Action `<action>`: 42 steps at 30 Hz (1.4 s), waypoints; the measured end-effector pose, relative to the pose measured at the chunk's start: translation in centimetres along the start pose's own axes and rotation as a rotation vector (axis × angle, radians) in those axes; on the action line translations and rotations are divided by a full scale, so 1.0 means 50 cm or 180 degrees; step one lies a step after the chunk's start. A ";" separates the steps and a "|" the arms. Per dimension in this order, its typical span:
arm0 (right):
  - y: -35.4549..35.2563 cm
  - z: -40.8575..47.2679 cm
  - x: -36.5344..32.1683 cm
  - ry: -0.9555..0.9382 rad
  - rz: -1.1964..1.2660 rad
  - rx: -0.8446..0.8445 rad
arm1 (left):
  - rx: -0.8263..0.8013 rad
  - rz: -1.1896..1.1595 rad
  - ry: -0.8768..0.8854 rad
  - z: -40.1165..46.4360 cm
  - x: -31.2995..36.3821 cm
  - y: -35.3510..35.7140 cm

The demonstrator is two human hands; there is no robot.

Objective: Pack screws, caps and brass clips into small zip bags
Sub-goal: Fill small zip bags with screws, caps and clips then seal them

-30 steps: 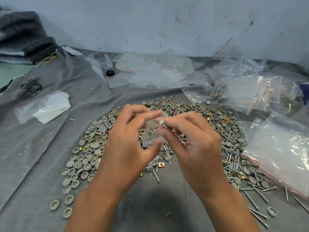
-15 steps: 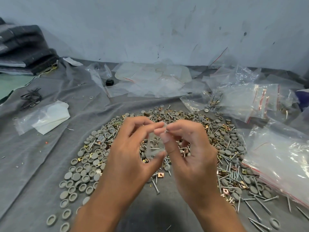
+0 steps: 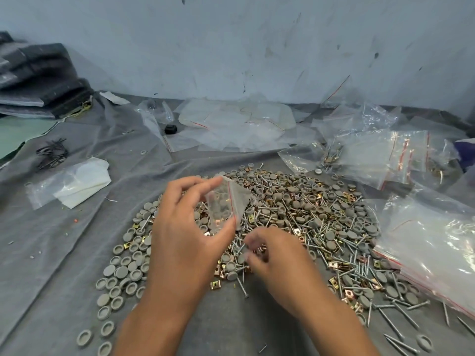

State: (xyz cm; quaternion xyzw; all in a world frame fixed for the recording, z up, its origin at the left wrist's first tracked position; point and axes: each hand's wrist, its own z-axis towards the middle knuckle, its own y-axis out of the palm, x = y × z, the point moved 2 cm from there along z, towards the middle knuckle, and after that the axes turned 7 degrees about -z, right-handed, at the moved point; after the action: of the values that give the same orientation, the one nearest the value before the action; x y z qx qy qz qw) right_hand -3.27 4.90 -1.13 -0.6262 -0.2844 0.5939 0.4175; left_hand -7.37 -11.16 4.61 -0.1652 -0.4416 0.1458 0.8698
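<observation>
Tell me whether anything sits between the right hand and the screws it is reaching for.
Nothing visible does. The right hand hangs low over the loose pile of screws, caps and clips, its blurred fingertips right at it. The small zip bag, gripped by the left hand, is held up and farther back.

Grey cloth (image 3: pixel 64 253) bears caps (image 3: pixel 120 272), screws (image 3: pixel 393 323), bags (image 3: pixel 431 242).

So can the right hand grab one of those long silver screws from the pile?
Probably yes. The right hand is right over the long silver screws, which lie loose on top. The left hand holds the small clear zip bag above, clear of the way.
</observation>
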 end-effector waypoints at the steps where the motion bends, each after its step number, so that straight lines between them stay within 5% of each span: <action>1: 0.011 -0.003 -0.001 -0.0093 -0.0155 -0.0236 | -0.0008 -0.0003 -0.0003 0.000 0.001 0.001; 18: 0.016 -0.012 0.003 -0.0612 -0.0703 -0.0316 | -0.0106 -0.0031 0.0002 0.001 0.005 0.005; 25: -0.074 -0.019 -0.013 -0.0599 0.1483 0.0884 | -0.0282 0.0118 0.0183 -0.002 0.009 0.014; 34: -0.098 -0.046 -0.041 -0.1059 0.0376 0.1780 | -0.0494 0.0178 0.0442 -0.016 0.024 0.043; 42: -0.095 -0.043 -0.034 -0.0827 0.0843 0.1842 | -0.0487 0.0175 0.0392 -0.013 0.020 0.047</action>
State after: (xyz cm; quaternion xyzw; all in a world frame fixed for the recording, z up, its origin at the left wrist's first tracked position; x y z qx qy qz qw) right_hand -0.71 5.39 3.70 -0.4325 -0.0712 0.7737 0.4575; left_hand -6.52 -8.73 3.99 -0.2519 -0.3924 0.1249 0.8758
